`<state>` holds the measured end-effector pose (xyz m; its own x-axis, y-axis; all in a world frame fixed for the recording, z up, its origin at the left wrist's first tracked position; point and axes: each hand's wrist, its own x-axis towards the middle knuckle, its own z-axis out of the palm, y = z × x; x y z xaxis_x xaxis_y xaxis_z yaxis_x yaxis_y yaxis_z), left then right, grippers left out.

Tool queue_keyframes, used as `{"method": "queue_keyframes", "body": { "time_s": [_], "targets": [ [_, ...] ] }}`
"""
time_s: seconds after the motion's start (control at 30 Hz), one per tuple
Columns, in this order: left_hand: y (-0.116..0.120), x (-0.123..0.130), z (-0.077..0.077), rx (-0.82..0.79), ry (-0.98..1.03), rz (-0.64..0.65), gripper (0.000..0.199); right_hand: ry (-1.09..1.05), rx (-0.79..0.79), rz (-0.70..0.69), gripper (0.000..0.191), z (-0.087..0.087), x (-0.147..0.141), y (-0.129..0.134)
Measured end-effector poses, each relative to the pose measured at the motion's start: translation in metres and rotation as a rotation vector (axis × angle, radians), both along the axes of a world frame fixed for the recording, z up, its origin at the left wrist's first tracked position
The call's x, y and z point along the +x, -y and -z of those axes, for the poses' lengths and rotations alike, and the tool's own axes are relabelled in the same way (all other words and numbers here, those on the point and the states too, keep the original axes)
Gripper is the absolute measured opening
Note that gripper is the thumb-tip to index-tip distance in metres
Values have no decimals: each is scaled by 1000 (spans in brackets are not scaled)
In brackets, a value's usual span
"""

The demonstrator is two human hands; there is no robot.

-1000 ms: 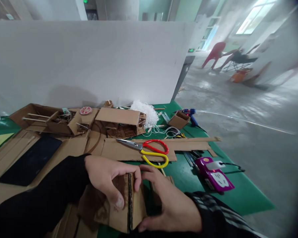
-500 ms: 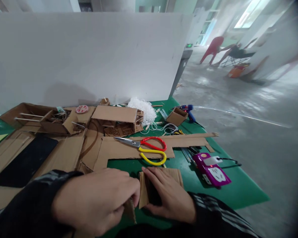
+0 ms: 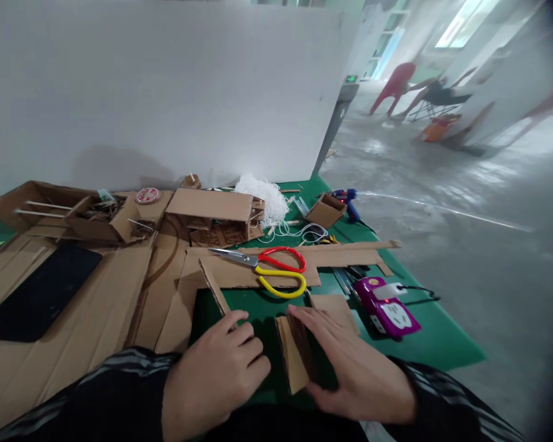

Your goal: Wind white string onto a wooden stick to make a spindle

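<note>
Curled fingers of my left hand (image 3: 216,371) grip a narrow cardboard strip (image 3: 213,287), which points away from me and up to the left. My right hand (image 3: 350,362) spans a folded cardboard piece (image 3: 295,355), thumb at its near end and fingertips at its far end. A flat panel of cardboard (image 3: 335,311) shows just beyond the right fingers. Scissors (image 3: 270,268) with one red and one yellow handle lie ahead of both hands on a notched cardboard sheet (image 3: 244,280). The lower part of the strip is hidden in my left fist.
A purple power strip (image 3: 387,307) with a plugged-in adapter sits to the right. Further back are a blue glue gun (image 3: 349,199), a small cardboard box (image 3: 325,210), tangled white string (image 3: 262,199) and a cardboard structure (image 3: 209,204). A black tablet-like slab (image 3: 41,291) lies left.
My left hand has moved right and turned, so its cardboard strip now points away from me. The right hand has shifted slightly right with the folded piece. The camera view has tilted slightly down.
</note>
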<state>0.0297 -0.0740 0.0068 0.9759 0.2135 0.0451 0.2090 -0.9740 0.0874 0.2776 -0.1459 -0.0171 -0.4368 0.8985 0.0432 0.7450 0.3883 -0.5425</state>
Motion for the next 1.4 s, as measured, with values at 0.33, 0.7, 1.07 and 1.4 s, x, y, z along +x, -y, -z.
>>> {"method": "queue_keyframes", "body": {
  "time_s": [0.33,0.7,1.07,1.4],
  "targets": [
    [-21,-7,6,-113,28,31,9,-216,-172,-160,24,-11,-12,-17],
    [-25,-4,8,-185,102,58,6,-425,-129,-252,18,9,-13,-31],
    [-29,-12,17,-150,132,107,8,-412,-133,-176,33,15,-17,-22],
    [-28,-16,14,-249,152,130,48,-297,-128,-168,22,9,-24,-41]
  ]
}}
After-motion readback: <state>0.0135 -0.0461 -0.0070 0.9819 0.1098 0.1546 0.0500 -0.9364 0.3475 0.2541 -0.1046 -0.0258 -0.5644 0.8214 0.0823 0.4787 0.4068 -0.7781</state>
